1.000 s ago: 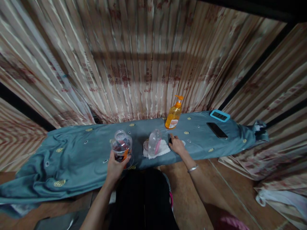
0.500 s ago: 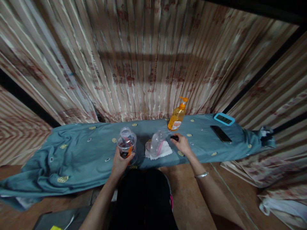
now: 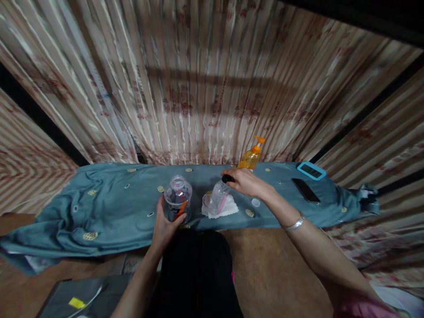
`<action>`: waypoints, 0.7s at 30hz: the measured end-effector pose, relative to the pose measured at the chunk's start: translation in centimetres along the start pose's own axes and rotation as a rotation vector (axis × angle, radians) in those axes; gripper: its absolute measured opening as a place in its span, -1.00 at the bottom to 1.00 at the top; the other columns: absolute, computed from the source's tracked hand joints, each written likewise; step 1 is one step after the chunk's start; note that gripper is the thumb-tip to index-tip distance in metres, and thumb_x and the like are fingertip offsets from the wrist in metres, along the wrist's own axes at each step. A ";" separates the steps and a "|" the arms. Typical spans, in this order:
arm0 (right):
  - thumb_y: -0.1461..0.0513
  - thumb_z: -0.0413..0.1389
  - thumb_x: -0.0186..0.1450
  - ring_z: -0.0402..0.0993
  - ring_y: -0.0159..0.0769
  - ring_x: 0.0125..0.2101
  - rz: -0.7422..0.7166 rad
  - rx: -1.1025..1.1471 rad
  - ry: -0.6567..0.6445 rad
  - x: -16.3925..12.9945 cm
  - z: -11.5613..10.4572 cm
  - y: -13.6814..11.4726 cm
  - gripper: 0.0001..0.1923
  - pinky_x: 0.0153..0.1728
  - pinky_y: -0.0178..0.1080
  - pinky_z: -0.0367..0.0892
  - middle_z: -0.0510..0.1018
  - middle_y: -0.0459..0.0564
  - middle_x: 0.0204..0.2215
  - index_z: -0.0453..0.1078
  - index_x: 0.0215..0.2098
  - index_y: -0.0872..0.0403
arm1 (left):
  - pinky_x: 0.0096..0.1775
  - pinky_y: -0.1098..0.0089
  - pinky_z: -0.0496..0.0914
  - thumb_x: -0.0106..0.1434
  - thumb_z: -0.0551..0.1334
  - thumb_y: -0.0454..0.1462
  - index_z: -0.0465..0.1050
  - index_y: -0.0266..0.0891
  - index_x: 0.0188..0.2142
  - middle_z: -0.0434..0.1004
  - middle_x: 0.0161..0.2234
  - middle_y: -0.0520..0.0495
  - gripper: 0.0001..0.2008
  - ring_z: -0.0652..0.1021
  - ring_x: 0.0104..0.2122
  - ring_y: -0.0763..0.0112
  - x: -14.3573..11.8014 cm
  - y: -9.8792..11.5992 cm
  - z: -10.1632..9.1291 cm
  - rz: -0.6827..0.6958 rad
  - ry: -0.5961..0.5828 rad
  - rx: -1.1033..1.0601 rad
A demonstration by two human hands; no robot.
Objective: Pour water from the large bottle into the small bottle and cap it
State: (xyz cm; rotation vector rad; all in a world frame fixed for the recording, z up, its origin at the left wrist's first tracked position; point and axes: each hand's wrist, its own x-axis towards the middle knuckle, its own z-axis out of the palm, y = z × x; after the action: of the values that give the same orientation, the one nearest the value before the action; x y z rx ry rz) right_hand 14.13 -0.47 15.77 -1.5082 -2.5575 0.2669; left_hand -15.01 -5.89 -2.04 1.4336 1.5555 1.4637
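My left hand (image 3: pixel 165 224) grips a clear plastic bottle with an orange label (image 3: pixel 178 202) that stands on the blue-green cloth (image 3: pixel 109 207). My right hand (image 3: pixel 243 182) pinches a small dark cap (image 3: pixel 227 178) right at the mouth of a smaller clear bottle (image 3: pixel 218 197). That bottle has a pink stripe and stands tilted on a white tissue (image 3: pixel 228 209). A small white cap (image 3: pixel 255 202) lies on the cloth just right of the tissue.
An orange pump bottle (image 3: pixel 252 157) stands behind my right hand against the striped curtain (image 3: pixel 198 88). A black phone (image 3: pixel 305 190) and a blue-cased device (image 3: pixel 311 170) lie at the right end. A dark case (image 3: pixel 82 300) sits on the floor, lower left.
My right hand picked the dark cap off the cloth and lifted it left to the small bottle's mouth. My left hand stayed on the larger bottle. The view shifted slightly.
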 end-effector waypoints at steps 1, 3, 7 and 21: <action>0.10 0.16 0.40 0.53 -0.23 -0.09 -0.007 -0.028 -0.025 0.2 -0.2 -0.1 -0.67 -0.02 -0.02 0.46 0.55 0.03 -0.07 0.42 0.04 0.11 | 0.35 -0.06 0.13 -0.03 0.50 -0.07 0.11 -0.21 0.33 0.23 0.34 -0.36 0.00 0.28 0.35 -0.10 -0.6 0.8 -0.4 0.035 0.024 0.034; 0.10 0.16 0.40 0.53 -0.23 -0.09 -0.017 -0.080 -0.070 0.6 -0.4 -0.2 -0.68 -0.03 -0.02 0.46 0.55 0.02 -0.08 0.42 0.04 0.11 | 0.36 -0.07 0.13 0.05 0.46 -0.06 0.12 -0.18 0.34 0.23 0.34 -0.31 -0.07 0.27 0.35 -0.08 -2.0 2.8 -0.9 0.157 0.072 0.091; 0.10 0.15 0.40 0.53 -0.24 -0.11 -0.028 -0.163 -0.138 1.0 -0.5 -0.5 -0.69 -0.05 -0.04 0.47 0.55 0.02 -0.10 0.43 0.02 0.11 | 0.28 0.00 0.31 0.22 0.37 -0.16 0.31 -0.08 0.24 0.42 0.22 -0.19 -0.39 0.44 0.23 0.02 -4.3 6.5 0.3 0.427 -0.083 0.115; 0.06 0.14 0.41 0.54 -0.26 -0.13 0.088 -0.333 -0.197 1.6 0.3 -1.1 -0.68 -0.08 -0.08 0.49 0.56 0.03 -0.11 0.45 -0.04 0.13 | 0.30 -0.11 0.22 -0.03 0.49 -0.23 0.22 -0.21 0.28 0.32 0.31 -0.34 -0.11 0.36 0.29 -0.13 0.0 5.7 12.5 0.090 -0.380 -0.133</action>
State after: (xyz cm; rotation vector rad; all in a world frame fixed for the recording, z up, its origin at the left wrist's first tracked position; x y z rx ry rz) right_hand 12.35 0.39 15.82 -1.7924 -2.8022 -0.0039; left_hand -1.83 -2.64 0.23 1.6073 1.1544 1.2277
